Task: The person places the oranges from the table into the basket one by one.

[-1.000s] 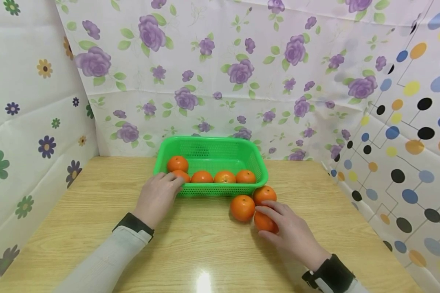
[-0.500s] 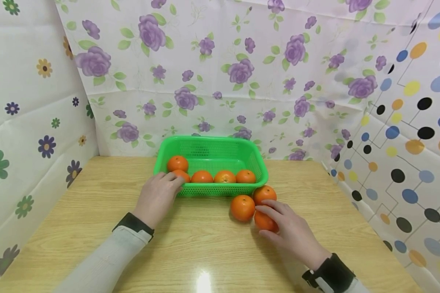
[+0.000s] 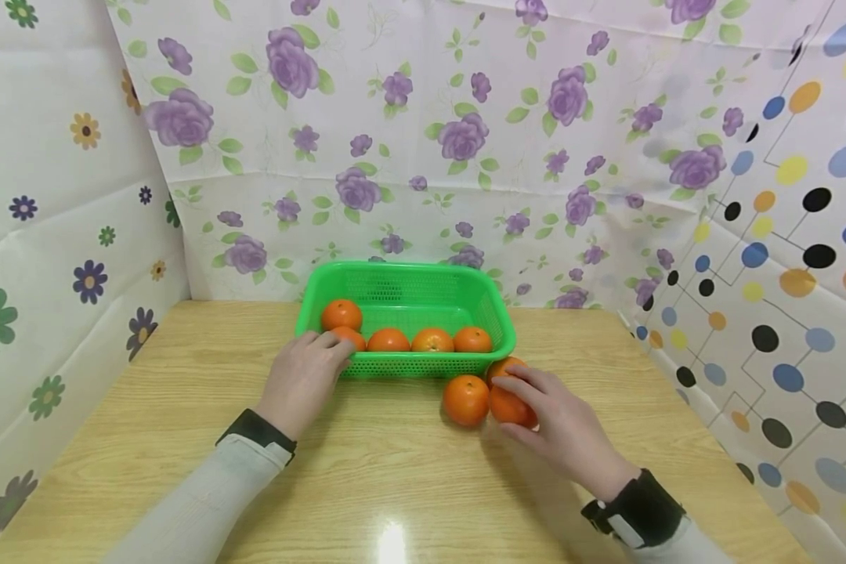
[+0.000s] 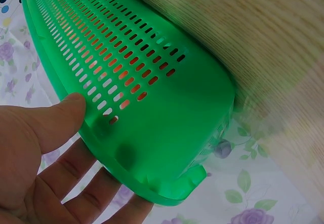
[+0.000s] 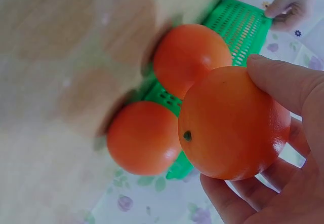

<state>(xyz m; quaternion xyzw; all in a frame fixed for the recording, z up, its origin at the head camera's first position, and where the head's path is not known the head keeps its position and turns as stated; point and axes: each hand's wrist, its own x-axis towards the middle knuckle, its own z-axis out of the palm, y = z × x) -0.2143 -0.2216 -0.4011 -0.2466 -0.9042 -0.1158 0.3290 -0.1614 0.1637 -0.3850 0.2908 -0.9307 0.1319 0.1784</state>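
With thumb outside and fingers over the rim, my left hand holds the front left corner of a green plastic basket. In it lie several oranges, one behind a front row. My right hand grips an orange between thumb and fingers, its small green stem end showing in the right wrist view. Two more oranges sit outside the basket's front right corner: one left of the held fruit, the other behind it and partly hidden by my fingers.
The basket stands at the back of a wooden table, close to a purple-flowered cloth. A cloth with small flowers hangs on the left, a dotted one on the right.
My right hand has raised the orange slightly up and away from me, and it now overlaps the orange behind it. The left hand and basket have stayed still.
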